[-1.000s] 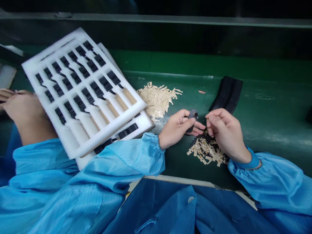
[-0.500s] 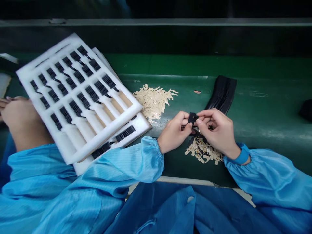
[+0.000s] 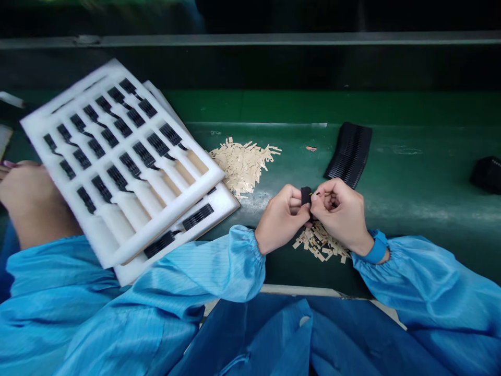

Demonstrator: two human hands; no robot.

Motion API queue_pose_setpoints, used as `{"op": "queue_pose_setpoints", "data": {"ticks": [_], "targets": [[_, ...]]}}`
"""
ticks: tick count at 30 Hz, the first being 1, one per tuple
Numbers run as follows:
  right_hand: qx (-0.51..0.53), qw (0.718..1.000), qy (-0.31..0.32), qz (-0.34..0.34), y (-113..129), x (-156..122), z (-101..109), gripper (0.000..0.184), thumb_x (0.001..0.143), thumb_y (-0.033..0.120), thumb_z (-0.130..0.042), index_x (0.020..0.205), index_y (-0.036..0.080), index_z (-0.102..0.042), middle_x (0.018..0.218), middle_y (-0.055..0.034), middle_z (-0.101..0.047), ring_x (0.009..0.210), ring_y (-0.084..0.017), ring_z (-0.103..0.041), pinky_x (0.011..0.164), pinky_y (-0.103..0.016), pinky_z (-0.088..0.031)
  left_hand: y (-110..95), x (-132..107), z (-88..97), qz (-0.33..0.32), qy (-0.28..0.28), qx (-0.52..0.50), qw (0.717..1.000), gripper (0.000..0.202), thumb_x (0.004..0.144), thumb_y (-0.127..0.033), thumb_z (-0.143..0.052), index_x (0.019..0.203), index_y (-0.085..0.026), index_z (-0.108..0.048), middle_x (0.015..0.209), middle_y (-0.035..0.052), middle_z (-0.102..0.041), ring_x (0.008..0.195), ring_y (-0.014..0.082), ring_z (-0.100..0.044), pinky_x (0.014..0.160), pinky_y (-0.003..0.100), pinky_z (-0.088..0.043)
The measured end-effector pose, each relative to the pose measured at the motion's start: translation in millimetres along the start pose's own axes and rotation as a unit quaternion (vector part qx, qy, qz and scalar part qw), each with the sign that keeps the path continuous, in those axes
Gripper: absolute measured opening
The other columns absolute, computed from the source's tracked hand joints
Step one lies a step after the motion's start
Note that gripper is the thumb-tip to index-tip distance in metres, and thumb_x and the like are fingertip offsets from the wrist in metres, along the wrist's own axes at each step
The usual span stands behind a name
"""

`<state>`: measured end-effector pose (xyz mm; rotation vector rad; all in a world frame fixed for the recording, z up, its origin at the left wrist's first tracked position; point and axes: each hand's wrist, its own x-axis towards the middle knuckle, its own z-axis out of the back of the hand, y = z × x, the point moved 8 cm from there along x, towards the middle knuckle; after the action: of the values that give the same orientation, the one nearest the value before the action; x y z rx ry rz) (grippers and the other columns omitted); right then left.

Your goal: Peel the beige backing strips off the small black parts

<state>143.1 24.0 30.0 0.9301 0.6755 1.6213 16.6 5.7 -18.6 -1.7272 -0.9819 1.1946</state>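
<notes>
My left hand [image 3: 279, 220] pinches a small black part [image 3: 306, 195] between thumb and fingers, over the green work surface [image 3: 422, 209]. Against that part's right side, my right hand [image 3: 341, 213] has thumb and forefinger pressed together; a tiny dark and yellowish bit shows there, too small to name. Below both hands lies a small heap of cream-coloured strips [image 3: 320, 244], partly covered by the right hand. Just beyond the right hand is a close-packed row of black parts [image 3: 349, 154].
A larger heap of cream strips [image 3: 243, 166] lies left of my hands. Two stacked white foam trays [image 3: 166, 222] with black comb-like pieces are farther left. Another person's hand [image 3: 33, 201] is at the left edge. A black object [image 3: 488, 175] sits far right.
The black part has turned in my left hand, showing a narrower face. My right fingertips have come closer together against it. The whole view has shifted slightly.
</notes>
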Motion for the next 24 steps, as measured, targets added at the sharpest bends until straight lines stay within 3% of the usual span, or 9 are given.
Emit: {"op": "queue_pose_setpoints", "data": {"ticks": [8,19,24], "targets": [[-0.012,1.0,-0.022,0.0,5.4,-0.4,1.7,0.01,0.076,0.013,-0.063,0.077,0.021,-0.057,0.061,0.0057,-0.053,0.048,-0.008,-0.041,0.047,-0.023,-0.036,0.9,-2.4,-4.1,0.012,-0.013,-0.039,0.999,0.034,0.081,-0.032,-0.078,0.089,-0.019,-0.048,0.07,-0.0048,-0.066,0.06,0.0111,-0.069,0.061,0.023,-0.058],[-0.023,0.999,-0.03,0.006,7.3,-0.3,2.1,0.012,0.075,0.015,-0.064,0.076,0.023,-0.055,0.062,0.0054,-0.053,0.049,-0.009,-0.042,0.048,-0.025,-0.036,-3.2,-4.7,-0.2,-0.052,-0.034,0.055,0.997,0.029,0.086,-0.035,-0.075,0.093,-0.019,-0.051,0.089,0.0024,-0.072,0.083,0.0141,-0.072,0.07,0.022,-0.054],[-0.023,0.999,-0.037,0.001,7.1,-1.5,1.6,0.013,0.074,0.015,-0.062,0.074,0.023,-0.052,0.061,0.0061,-0.049,0.049,-0.009,-0.039,0.047,-0.025,-0.034,0.1,-6.2,-0.5,-0.06,-0.044,0.091,0.993,0.026,0.09,-0.036,-0.07,0.096,-0.02,-0.051,0.087,0.0019,-0.07,0.084,0.0159,-0.073,0.07,0.024,-0.055]]}}
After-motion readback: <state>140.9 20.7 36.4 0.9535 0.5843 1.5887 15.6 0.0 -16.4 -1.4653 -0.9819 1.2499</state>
